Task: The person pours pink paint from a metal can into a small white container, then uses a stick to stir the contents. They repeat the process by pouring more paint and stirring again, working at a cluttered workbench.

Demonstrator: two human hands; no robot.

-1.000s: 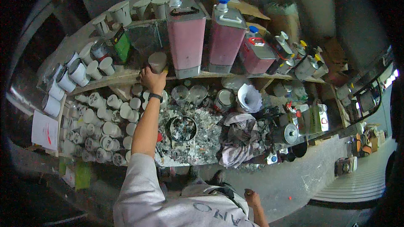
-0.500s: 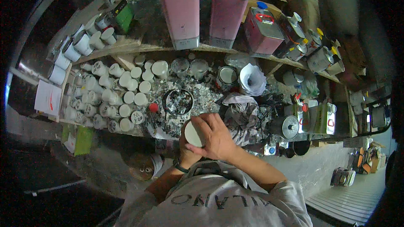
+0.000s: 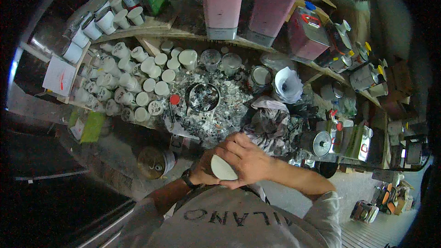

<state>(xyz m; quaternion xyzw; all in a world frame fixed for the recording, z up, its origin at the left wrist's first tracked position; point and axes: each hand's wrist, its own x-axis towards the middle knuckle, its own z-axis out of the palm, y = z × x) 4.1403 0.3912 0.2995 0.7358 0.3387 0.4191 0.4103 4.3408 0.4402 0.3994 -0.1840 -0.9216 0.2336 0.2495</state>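
Observation:
Close to my body, both hands hold a white cup (image 3: 223, 169), its pale round face turned up and half covered by fingers. My left hand (image 3: 202, 171), with a dark band on the wrist, wraps its side. My right hand (image 3: 250, 160) closes over the top, fingers pressed round the far rim. The rest of the cup is hidden. Beyond my hands, the paint-spattered bench (image 3: 220, 121) carries a round dark ring with paint inside (image 3: 202, 97) and a red cap (image 3: 174, 99). A crumpled stained cloth (image 3: 271, 121) lies to the right.
Several white lidded cups (image 3: 148, 85) crowd the bench's left. Clear cups (image 3: 211, 59) and an open tin (image 3: 260, 76) stand behind, beside a stack of white paper cones (image 3: 288, 85). A shelf above holds pink canisters (image 3: 222, 4). A bucket (image 3: 154, 163) sits below the bench.
My hands and the cup have shifted down toward my body and slightly right. The cup is tilted differently, with more of its face covered. The view has shifted, moving the bench items rightward.

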